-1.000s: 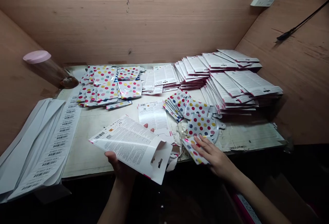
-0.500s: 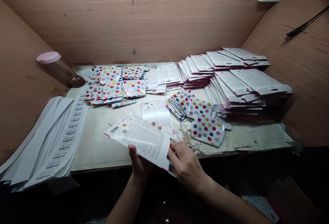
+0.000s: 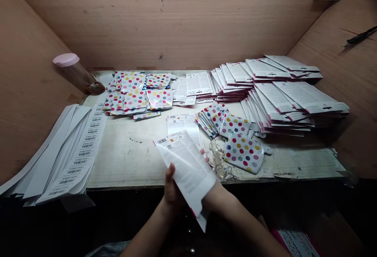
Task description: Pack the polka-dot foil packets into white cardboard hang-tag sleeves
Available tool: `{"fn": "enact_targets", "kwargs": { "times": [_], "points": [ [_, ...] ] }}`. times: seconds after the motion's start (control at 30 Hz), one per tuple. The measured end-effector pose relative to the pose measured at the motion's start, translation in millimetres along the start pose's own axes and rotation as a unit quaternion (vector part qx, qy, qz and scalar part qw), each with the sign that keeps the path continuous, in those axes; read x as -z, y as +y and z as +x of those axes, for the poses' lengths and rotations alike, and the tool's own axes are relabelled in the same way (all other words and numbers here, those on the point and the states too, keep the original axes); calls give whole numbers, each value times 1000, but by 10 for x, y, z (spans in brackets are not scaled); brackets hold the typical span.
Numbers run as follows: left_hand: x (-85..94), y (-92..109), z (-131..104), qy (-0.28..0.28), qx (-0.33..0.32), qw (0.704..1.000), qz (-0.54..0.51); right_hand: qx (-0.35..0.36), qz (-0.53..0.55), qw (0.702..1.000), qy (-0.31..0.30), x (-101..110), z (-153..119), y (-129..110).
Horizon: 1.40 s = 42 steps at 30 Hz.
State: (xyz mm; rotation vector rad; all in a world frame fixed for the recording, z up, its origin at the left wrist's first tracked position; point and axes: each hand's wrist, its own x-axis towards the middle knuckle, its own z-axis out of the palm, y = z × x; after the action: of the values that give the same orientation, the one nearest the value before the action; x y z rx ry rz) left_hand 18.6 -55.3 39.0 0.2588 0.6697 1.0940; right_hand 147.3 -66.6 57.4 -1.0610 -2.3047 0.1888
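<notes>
Cool light pools on the tabletop [image 3: 118,147], while the area below its front edge sinks to near black. Glare whitens the held envelope [image 3: 188,168], whose print is smeared. The wide view stretches toward the edges, and the corners darken.

White printed envelope [image 3: 185,166], tilted above the front edge of the bench [image 3: 126,170], gripped by the left hand [image 3: 171,188]; the right hand [image 3: 216,196] is largely hidden at its lower end. On the bench: polka-dot packets [image 3: 244,153] in two groups, and stacked envelopes [image 3: 306,96] at back right. Left: barcode sheets [image 3: 85,151] and a pink-lidded bottle [image 3: 78,76], leaning.
</notes>
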Motion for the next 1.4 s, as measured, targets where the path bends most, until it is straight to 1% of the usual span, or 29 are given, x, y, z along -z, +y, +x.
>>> {"fn": "enact_targets", "kwargs": {
  "times": [0.03,0.07,0.1,0.13,0.17,0.2,0.23,0.27,0.3,0.33,0.37,0.4,0.43,0.47,0.5,0.53,0.57,0.6,0.7,0.83,0.9,1.0,1.07,1.17,1.33,1.4],
  "points": [
    [47,62,50,28,-8,999,18,1,13,1000,-19,54,-21,-14],
    [104,138,113,55,-23,997,48,-1,44,998,-51,114,-60,-8],
    [169,214,183,78,-38,992,95,-10,82,993,-83,164,-110,19],
    [234,275,252,89,-64,983,150,-32,118,988,-99,189,-161,66],
    [296,314,312,98,-100,968,208,-66,143,983,-96,181,-207,128],
    [351,325,357,107,-151,944,274,-104,153,980,-75,139,-246,199],
    [394,309,382,124,-215,904,348,-144,150,977,-52,68,-277,272],
    [427,273,385,150,-281,844,431,-179,140,974,-27,-21,-302,340],
    [449,224,366,174,-342,764,518,-205,127,970,-1,-112,-324,400],
    [463,168,330,180,-391,675,599,-223,118,967,26,-192,-345,450],
    [471,112,281,157,-421,592,669,-236,114,964,54,-250,-363,492],
    [475,60,226,105,-429,529,724,-246,110,959,84,-282,-377,528],
    [480,14,173,35,-420,489,764,-250,104,956,112,-289,-384,563],
    [486,-24,125,-39,-397,464,791,-247,96,955,133,-278,-381,598],
    [496,-54,87,-99,-369,450,807,-237,90,957,142,-261,-366,636],
    [512,-77,60,-137,-342,440,819,-221,90,961,137,-245,-342,674],
    [533,-91,44,-156,-325,431,827,-203,93,967,123,-241,-310,711],
    [559,-98,36,-161,-318,423,833,-186,97,972,104,-251,-275,745],
    [643,-88,36,-163,-325,404,840,-167,94,979,66,-359,-194,817],
    [709,-80,49,-148,-357,389,837,-183,100,975,76,-487,-197,880],
    [722,-94,59,-138,-374,384,833,-185,113,973,80,-489,-224,913],
    [734,-122,75,-132,-382,377,833,-178,126,974,64,-447,-244,954],
    [741,-134,80,-130,-382,379,833,-168,123,977,44,-420,-233,976],
    [746,-137,80,-129,-379,397,826,-148,107,983,13,-422,-190,1018],
    [741,-137,75,-130,-379,405,822,-112,14,993,-33,-491,-153,1078],
    [743,-137,72,-131,-376,416,817,-103,-2,994,-42,-463,-198,1046]
  ]
}}
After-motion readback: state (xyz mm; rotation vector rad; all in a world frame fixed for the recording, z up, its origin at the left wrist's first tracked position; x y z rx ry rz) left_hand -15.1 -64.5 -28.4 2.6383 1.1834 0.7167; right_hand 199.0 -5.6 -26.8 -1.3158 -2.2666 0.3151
